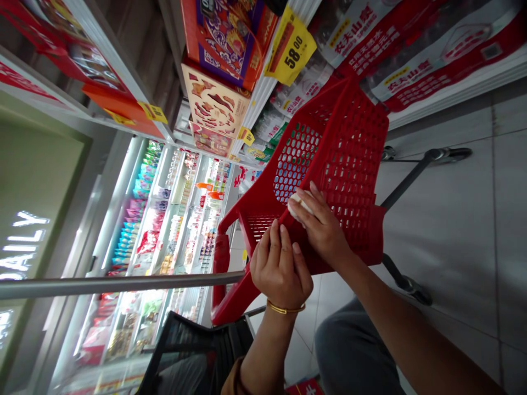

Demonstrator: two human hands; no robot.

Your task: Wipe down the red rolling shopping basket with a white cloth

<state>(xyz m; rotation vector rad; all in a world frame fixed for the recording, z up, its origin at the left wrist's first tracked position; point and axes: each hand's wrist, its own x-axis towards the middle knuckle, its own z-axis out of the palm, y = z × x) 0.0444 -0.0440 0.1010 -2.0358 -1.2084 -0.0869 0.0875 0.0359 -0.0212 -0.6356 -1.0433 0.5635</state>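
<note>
A red plastic shopping cart (349, 159) with a perforated basket fills the middle of the tilted head view. My left hand (282, 266), with a gold bracelet at its wrist, is closed at the basket's near rim, its fingers bent together against the edge. Just to its right, my right hand (323, 227) presses a crumpled white wipe or cloth (300, 206) against the red plastic. The fingers partly cover the cloth, and its underside is hidden.
Shelves beside the cart carry boxed goods (218, 99), a yellow price tag (291, 48) and red-wrapped water bottle packs (411, 71). A lit display cooler (173, 219) stands beyond. A metal pole (123, 285) reaches the cart, near a black mesh object (193, 340). Cart casters (415, 291) rest on floor tiles.
</note>
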